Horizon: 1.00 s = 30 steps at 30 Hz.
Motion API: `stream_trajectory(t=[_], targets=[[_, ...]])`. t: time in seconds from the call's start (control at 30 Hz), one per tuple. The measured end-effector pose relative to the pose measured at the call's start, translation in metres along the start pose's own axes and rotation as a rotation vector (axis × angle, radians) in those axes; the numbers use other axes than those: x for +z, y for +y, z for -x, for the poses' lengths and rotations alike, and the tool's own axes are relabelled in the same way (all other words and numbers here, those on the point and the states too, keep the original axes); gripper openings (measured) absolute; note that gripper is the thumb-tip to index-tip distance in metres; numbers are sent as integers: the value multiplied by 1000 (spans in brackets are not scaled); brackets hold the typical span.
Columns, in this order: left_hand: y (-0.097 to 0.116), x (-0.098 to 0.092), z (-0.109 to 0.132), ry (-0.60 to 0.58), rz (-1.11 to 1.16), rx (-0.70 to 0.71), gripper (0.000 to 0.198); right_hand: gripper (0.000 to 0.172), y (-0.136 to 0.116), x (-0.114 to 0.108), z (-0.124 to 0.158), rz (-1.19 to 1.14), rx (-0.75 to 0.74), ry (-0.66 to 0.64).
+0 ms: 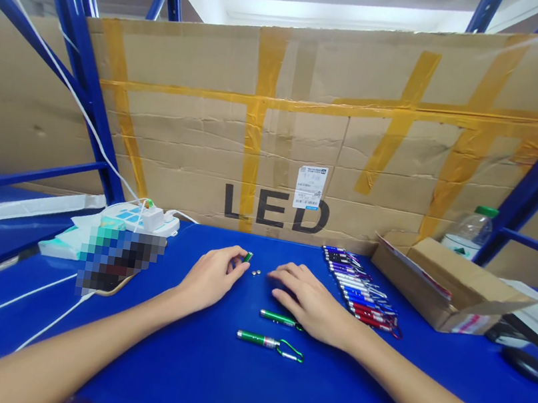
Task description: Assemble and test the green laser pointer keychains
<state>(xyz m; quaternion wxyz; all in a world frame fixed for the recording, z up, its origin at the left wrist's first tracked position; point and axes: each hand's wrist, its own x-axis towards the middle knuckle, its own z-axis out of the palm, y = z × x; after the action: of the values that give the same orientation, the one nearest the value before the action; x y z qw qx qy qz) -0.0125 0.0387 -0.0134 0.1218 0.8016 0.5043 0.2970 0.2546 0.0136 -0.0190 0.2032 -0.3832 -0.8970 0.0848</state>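
My left hand is closed, thumb and fingers pinching a short green metal tube, partly hidden by the fingers. Just right of it lie several small silver button cells on the blue tabletop. Across from them my right hand hovers low, fingers apart and slightly blurred, with nothing visible in it. Under its wrist side rests a green penlight, its clip end hidden by the hand. Nearer to me a second green penlight lies flat with a green carabiner on its right end.
A row of penlights in several colours lies right of my right hand, beside an open cardboard box. A black mouse is at far right. Phone, cables and power strip occupy the left. A cardboard wall closes the back.
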Motion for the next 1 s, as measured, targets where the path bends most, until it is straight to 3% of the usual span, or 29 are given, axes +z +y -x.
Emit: stream_trajectory(t=[0.3, 0.57, 1.0], targets=[[-1, 1, -6, 25, 18, -3, 25, 64, -11, 5, -15, -47, 39, -214], [0, 0, -6, 0, 12, 3, 26, 62, -12, 2, -15, 51, 6, -134], [0, 4, -6, -8, -6, 39, 26, 66, -12, 8, -15, 87, -7, -129]])
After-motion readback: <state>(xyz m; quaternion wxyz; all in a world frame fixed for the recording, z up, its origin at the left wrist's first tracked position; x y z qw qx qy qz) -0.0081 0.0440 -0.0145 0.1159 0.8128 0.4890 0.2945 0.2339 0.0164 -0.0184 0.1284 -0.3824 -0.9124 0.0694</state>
